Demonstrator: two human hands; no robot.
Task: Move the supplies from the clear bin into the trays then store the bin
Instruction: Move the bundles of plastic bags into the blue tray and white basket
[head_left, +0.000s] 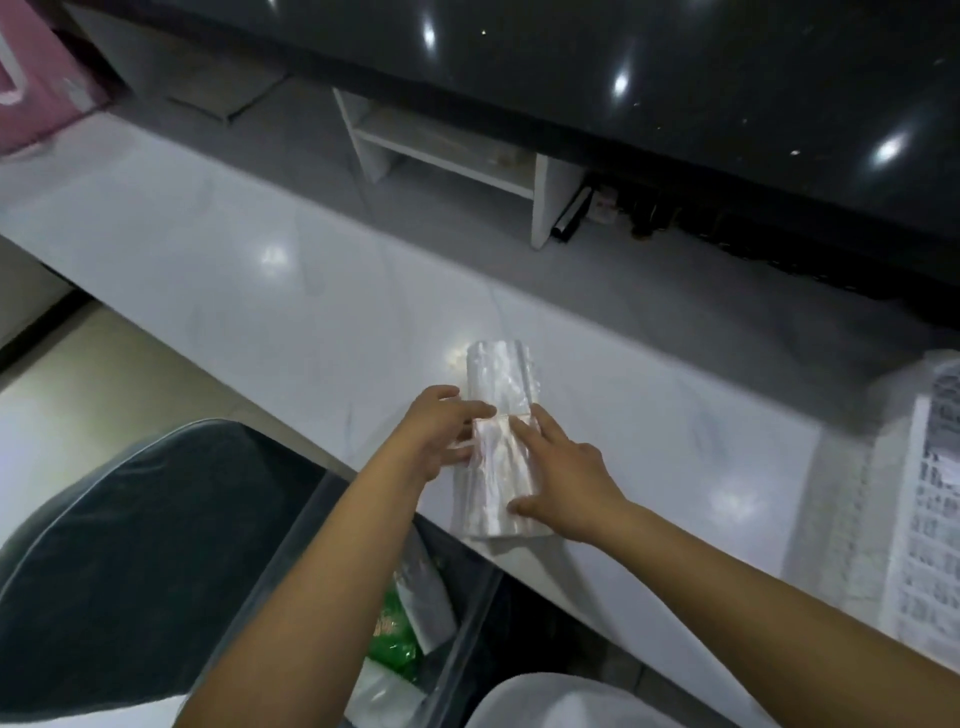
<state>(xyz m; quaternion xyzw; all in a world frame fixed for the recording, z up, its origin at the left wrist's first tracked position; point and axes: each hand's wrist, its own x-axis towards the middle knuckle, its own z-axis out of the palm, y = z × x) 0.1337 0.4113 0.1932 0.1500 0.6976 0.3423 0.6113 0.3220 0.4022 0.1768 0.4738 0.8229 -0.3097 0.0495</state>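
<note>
A stack of clear plastic bags lies on the white counter near its front edge. My left hand touches the stack's left side with its fingers reaching over the plastic. My right hand rests flat on the stack's right side, fingers straight and thumb at the near end. The clear bin sits below the counter edge between my arms. It holds a green packet and white packets. A white slatted tray stands on the counter at the far right.
A black glossy upper ledge runs along the back. Under it stands a small white open shelf, with dark items to its right. A pink object sits at the far left. A dark cushioned seat is at lower left.
</note>
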